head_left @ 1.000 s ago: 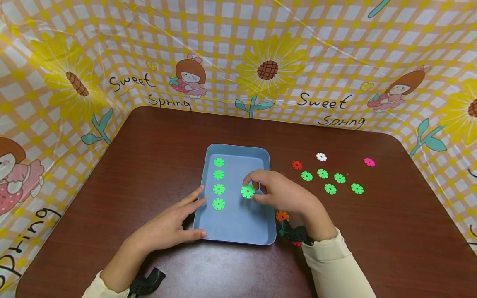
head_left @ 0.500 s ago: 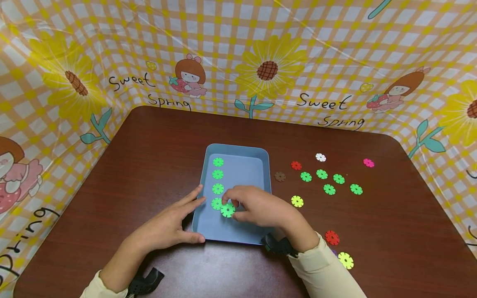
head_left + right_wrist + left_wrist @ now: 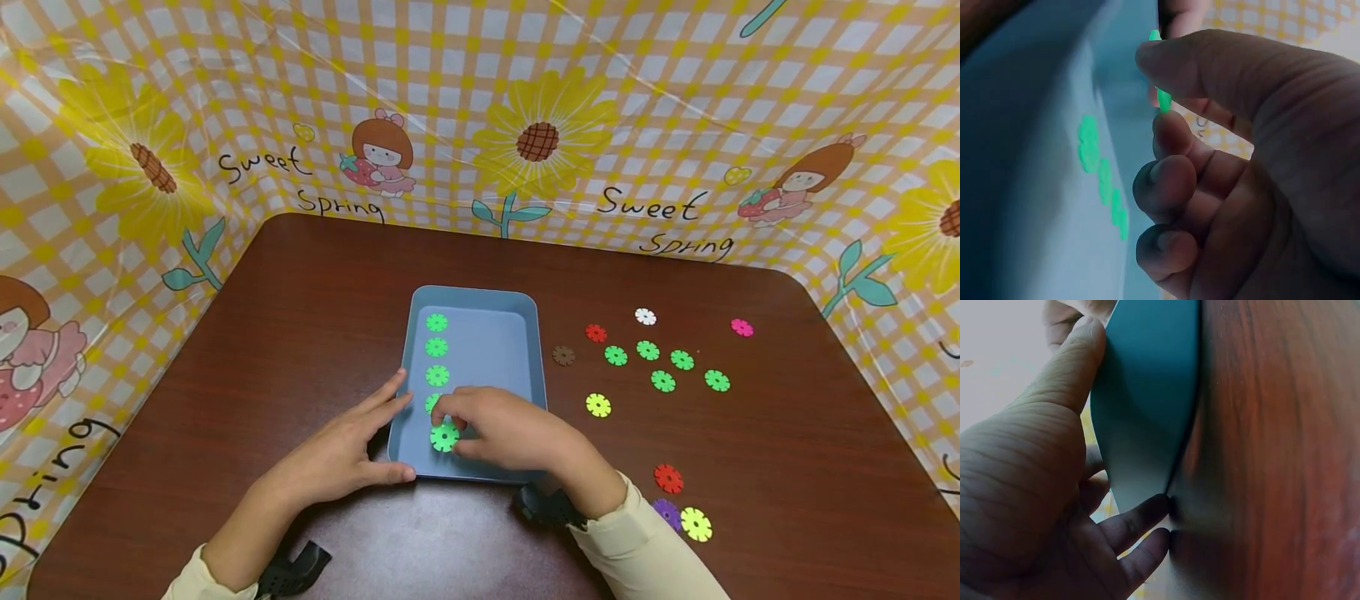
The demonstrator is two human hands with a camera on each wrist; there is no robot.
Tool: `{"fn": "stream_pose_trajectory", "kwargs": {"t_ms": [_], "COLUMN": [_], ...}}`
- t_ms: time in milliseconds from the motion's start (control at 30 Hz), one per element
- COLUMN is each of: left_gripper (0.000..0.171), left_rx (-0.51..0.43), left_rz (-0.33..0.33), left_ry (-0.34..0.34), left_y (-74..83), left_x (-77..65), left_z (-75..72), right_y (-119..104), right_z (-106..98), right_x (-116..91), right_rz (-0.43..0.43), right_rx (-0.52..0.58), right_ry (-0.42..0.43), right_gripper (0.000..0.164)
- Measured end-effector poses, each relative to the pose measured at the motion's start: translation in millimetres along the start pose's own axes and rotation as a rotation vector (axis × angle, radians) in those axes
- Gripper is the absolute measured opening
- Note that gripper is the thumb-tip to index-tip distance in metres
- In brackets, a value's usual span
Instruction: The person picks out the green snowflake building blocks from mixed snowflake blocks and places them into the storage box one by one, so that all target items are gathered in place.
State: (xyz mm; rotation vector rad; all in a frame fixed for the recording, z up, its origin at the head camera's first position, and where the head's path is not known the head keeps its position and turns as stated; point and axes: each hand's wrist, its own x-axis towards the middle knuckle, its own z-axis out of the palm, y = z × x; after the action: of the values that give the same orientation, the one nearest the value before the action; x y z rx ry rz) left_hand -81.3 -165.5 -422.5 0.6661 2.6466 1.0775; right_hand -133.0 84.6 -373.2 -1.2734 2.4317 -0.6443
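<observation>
A blue tray point(image 3: 487, 350) lies on the table, with a column of green notched discs point(image 3: 437, 376) along its left side. My right hand point(image 3: 513, 429) pinches another green notched disc point(image 3: 444, 437) between thumb and fingers over the tray's lower left part, just below that column. In the right wrist view this disc point(image 3: 1164, 99) stands edge-on at the thumb, its middle covered. My left hand point(image 3: 337, 450) touches the tray's left side with extended fingers, thumb at the near left corner. The left wrist view has the fingers against the tray's outer wall point(image 3: 1147, 381).
Right of the tray lie several loose green discs point(image 3: 648, 351), a white disc point(image 3: 646, 317), a pink disc point(image 3: 742, 327) and a brown disc point(image 3: 564, 356). Nearer are a red disc point(image 3: 668, 478), a purple disc point(image 3: 666, 514) and yellow discs point(image 3: 696, 524). A patterned cloth point(image 3: 442, 83) surrounds the table.
My right hand has carried the pinched green disc left and toward me, to the lower end of the column. The tray has shifted slightly; my left hand stays at its side.
</observation>
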Motion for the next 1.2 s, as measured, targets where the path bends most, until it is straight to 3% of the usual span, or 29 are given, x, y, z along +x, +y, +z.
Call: {"fn": "stream_pose_trajectory", "kwargs": {"t_ms": [567, 967, 1200], "left_gripper": [0.096, 0.096, 0.095], "left_rx": [0.007, 0.011, 0.007], "left_rz": [0.016, 0.015, -0.004], "left_ry": [-0.004, -0.004, -0.011], "left_y": [0.1, 0.1, 0.6], "left_x": [0.8, 0.2, 0.4], "left_z": [-0.8, -1.0, -0.8], "right_y": [9.5, 9.5, 5.1], "right_z": [27.3, 28.5, 18.0], "right_x": [13.6, 14.5, 10.3], "right_rz": [0.071, 0.079, 0.097], "right_rx": [-0.033, -0.040, -0.026], "right_ry": [-0.017, -0.013, -0.007], "right_gripper": [0.020, 0.021, 0.022]}}
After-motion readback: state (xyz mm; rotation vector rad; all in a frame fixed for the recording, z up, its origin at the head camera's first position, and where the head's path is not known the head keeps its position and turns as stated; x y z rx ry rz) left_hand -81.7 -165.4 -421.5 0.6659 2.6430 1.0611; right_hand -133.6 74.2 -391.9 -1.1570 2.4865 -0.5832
